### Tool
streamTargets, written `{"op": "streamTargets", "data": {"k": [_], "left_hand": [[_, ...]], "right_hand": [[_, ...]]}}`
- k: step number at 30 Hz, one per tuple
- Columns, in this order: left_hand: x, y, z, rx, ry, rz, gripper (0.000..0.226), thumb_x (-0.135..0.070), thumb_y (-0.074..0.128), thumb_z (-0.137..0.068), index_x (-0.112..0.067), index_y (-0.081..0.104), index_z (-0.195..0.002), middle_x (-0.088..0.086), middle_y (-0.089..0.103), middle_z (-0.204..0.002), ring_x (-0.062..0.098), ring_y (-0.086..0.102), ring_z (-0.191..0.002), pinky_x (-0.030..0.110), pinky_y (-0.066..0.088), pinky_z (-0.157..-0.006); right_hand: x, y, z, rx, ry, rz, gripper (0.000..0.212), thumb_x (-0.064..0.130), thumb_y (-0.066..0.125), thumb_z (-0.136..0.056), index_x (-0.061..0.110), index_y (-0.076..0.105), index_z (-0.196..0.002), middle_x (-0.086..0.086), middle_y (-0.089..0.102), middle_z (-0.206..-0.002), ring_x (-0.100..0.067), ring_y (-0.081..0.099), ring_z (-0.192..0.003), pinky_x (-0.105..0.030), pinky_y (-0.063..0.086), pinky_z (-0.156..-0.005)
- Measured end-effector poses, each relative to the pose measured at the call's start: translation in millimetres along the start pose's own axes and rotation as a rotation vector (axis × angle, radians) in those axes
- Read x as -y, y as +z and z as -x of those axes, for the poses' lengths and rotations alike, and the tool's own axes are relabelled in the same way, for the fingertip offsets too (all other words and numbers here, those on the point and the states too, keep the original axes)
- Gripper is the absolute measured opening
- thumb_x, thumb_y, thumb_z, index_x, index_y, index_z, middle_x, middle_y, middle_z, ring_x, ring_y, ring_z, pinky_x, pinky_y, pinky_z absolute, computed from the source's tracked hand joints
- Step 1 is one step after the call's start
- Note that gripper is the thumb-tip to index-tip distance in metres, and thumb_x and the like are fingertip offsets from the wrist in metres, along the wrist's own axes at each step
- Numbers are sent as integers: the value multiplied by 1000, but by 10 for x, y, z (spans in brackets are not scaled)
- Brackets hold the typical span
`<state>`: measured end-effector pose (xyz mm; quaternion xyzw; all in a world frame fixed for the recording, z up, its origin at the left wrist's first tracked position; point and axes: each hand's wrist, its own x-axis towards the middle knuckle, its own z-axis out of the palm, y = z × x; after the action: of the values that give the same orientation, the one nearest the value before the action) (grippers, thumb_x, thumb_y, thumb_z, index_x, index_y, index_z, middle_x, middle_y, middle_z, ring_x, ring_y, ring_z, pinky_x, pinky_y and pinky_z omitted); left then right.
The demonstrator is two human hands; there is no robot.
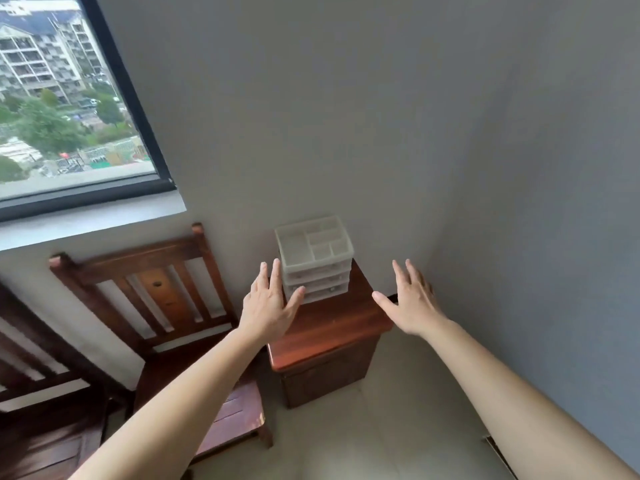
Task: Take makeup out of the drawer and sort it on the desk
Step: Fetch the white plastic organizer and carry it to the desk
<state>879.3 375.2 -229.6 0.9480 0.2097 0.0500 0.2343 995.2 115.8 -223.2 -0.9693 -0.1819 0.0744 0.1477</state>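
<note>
Dark reddish wood, varnished and slatted, makes up the chair (156,292) standing well out to the left of the left hand (268,306); that hand is stretched forward with fingers straight and spread, holding nothing; its thumb lies across the lower left corner of the plastic drawer unit (317,261) in this view, though whether it touches cannot be told. Pale, milky plastic forms that unit, which sits between the two hands and a little beyond them; it is a squat box of three shallow drawers stacked under an open tray of small rectangular compartments; the drawers are all pushed in, their fronts cloudy, and no makeup is in sight, so any there is must lie behind those fronts. Beneath it the small wooden desk (332,327) has a smooth, glossy top with rounded edges. The right hand (412,299) hovers to the right of the unit, apart from it, palm down, fingers splayed and empty; beyond it runs a matt grey wall.

By my reading the task is at its very start: a reach toward the drawers, nothing yet taken out. The next move likely calls for one hand to steady the light casing, since thin plastic on polished wood may slide; the other would pinch a drawer's small pull and draw it toward the wrists; the stretch of top nearer the wrists would serve for sorting.
</note>
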Motion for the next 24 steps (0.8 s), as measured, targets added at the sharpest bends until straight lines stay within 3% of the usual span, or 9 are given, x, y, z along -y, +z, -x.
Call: {"op": "streamTargets", "data": {"k": [8, 14, 17, 20, 24], "left_hand": [[173, 671, -1256, 95, -242, 287, 99, -66, 46, -92, -14, -8, -157, 6, 0, -166, 22, 6, -152, 40, 14, -120], [326, 1132, -2007, 91, -677, 706, 111, -65, 61, -85, -15, -8, -157, 6, 4, -166, 20, 8, -152, 34, 13, -119], [418, 1320, -2325, 87, -783, 820, 111, -71, 63, -80, -22, 2, -158, -2, 15, -164, 18, 19, -150, 35, 18, -119], [482, 1524, -2524, 63, -852, 897, 116, -88, 63, -62, -33, 21, -155, -9, 38, -156, 14, 39, -141, 42, 28, -119], [622, 1813, -2623, 41, -865, 981, 93, -88, 52, -72, -40, 34, -150, -17, 48, -147, 6, 43, -136, 38, 28, -117]], "right_hand": [[-241, 455, -1407, 207, 87, -291, 92, 63, 50, -94, 15, 7, -160, -8, 9, -167, -22, 10, -154, -39, 11, -124], [-347, 895, -2536, 444, 218, -585, 102, 64, 61, -87, 17, 7, -160, -3, 10, -167, -20, 13, -153, -40, 16, -123], [-359, 1056, -2983, 550, 300, -715, 111, 68, 68, -78, 19, 11, -160, 0, 17, -166, -20, 20, -151, -42, 21, -123], [-440, 1312, -3329, 627, 348, -810, 106, 69, 71, -75, 28, 19, -158, 9, 29, -159, -16, 28, -148, -46, 26, -121], [-506, 1622, -3542, 757, 350, -886, 91, 55, 64, -72, 49, 20, -151, 16, 38, -154, -15, 41, -139, -52, 34, -114]]}}
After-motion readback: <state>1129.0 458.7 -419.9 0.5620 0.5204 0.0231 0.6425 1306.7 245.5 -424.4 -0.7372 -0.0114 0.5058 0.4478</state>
